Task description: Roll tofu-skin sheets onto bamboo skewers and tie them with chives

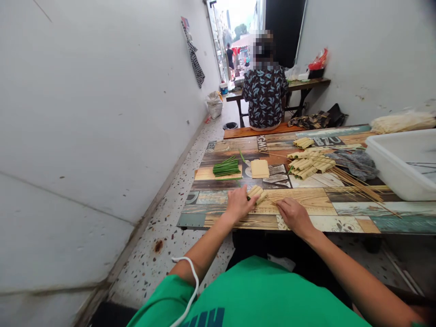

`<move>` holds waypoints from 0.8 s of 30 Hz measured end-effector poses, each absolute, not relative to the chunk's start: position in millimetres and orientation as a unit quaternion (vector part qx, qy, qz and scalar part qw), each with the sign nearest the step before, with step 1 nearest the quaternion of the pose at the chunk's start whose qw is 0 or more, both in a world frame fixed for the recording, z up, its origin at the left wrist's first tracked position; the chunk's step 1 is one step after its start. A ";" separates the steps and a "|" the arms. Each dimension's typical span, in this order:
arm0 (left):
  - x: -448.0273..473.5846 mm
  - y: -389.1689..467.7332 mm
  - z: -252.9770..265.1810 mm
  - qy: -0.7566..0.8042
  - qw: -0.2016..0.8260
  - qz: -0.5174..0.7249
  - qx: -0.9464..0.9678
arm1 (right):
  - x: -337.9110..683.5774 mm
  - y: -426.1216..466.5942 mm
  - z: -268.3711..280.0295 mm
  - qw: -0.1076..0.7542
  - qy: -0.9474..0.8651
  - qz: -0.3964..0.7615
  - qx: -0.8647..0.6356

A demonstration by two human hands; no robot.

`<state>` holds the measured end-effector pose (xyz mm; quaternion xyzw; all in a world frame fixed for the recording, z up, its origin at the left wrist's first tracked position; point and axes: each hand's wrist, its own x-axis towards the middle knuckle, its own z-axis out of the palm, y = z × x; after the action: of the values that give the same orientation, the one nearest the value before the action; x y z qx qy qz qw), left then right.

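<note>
My left hand [239, 203] is closed on a small row of pale yellow rolls [258, 194] with green ends, lying on the table near its front edge. My right hand [293, 215] pinches a thin bamboo skewer [271, 200], its far end pointing at the rolls; whether the tip is inside them I cannot tell. Beyond my left hand, a bundle of cut green chives [226, 167] lies on a light wooden board [202, 174]. To its right is a stack of square yellow tofu-skin sheets [260, 169]. Several skewered rolls [308, 164] are piled farther right.
Loose bamboo skewers [361, 185] fan out beside a grey cloth [354, 162]. A white plastic tub [402, 168] occupies the table's right end, with a bagged pale bundle [403, 121] behind. A person in a leaf-patterned shirt [265, 97] sits ahead on a bench [235, 133]. A wall [102, 113] runs along the left.
</note>
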<state>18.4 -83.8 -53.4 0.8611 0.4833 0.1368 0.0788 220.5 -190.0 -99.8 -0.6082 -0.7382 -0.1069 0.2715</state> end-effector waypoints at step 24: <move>22.4 -99.3 -100.9 0.389 0.030 0.347 0.853 | 426.5 -249.2 -51.3 0.083 -0.417 -0.068 -0.903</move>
<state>22.4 -99.3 -100.9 0.8527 0.3891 0.3473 0.0299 426.5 -249.2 -51.3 -0.9025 -0.4171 -0.0678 0.0826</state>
